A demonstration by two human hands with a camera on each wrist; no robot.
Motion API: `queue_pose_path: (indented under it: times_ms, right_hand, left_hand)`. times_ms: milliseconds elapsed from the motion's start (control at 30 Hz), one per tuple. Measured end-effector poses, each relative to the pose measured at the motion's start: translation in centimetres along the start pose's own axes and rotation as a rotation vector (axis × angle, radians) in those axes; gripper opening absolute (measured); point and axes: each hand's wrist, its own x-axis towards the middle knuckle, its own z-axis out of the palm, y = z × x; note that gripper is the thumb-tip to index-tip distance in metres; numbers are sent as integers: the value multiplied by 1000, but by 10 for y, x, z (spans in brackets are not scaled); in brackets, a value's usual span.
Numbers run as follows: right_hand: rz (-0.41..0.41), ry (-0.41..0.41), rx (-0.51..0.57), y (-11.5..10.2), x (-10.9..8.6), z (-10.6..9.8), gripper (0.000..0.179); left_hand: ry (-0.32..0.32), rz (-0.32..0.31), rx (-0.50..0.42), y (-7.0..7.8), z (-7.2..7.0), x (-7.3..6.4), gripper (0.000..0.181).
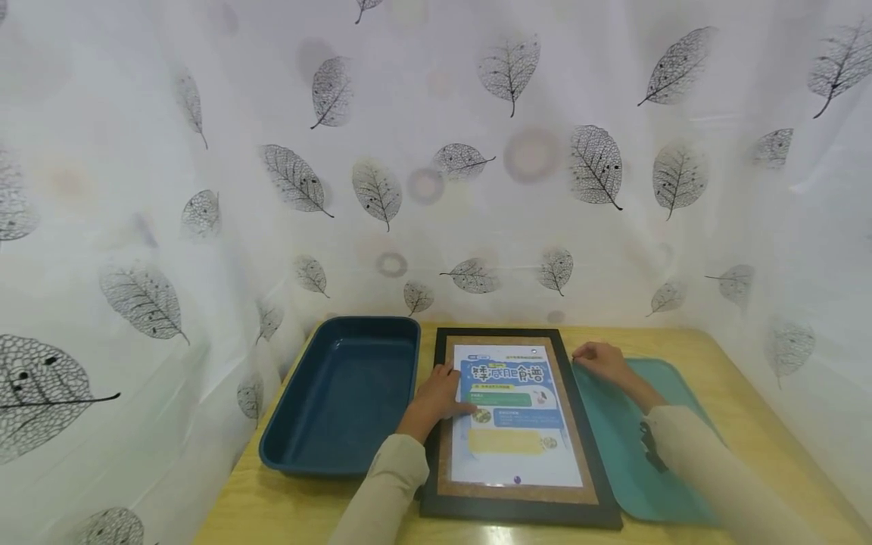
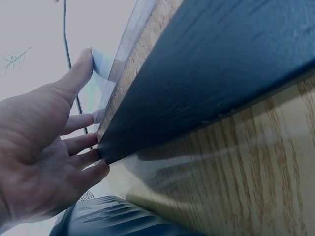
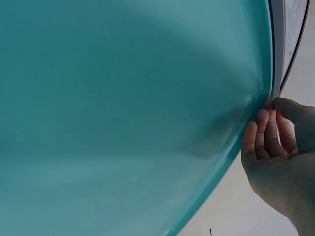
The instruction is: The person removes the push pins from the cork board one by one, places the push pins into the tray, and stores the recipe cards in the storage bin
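Note:
A poster (image 1: 514, 424) with blue headings and a clear glossy edge lies on a black-framed corkboard (image 1: 521, 515). A purple pushpin (image 1: 517, 479) sits at its bottom edge. My left hand (image 1: 436, 400) rests on the poster's left side, thumb stretched over the sheet; in the left wrist view its other fingers (image 2: 101, 169) reach the board's frame. My right hand (image 1: 605, 363) is at the board's upper right, beside the teal tray (image 1: 681, 484). Its thumb and forefinger pinch a tiny dark piece, mostly hidden; the right wrist view shows these fingertips (image 3: 283, 103) right by the tray's rim.
Left of the board stands a deep dark blue tray (image 1: 341, 409), its rim close to my left forearm. All lie on a light wooden table (image 1: 756, 424). A white curtain (image 1: 436, 219) printed with leaves hangs behind and along both sides.

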Motion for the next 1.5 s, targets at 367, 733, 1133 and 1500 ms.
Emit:
queue_pose_path:
  times_ms: [367, 733, 1133, 1500]
  right_hand:
    - [14, -15, 20, -1, -4, 3, 16]
    - [83, -51, 32, -1, -10, -2, 19]
    - [69, -44, 2, 2, -11, 0, 20]
    - [69, -43, 22, 2, -12, -1, 20]
  left_hand:
    - [-8, 4, 16, 0, -4, 0, 86]
    - [-1, -3, -1, 2, -2, -4, 85]
    - [3, 6, 15, 1, 0, -1, 86]
    - [-5, 6, 26, -1, 0, 1, 86]
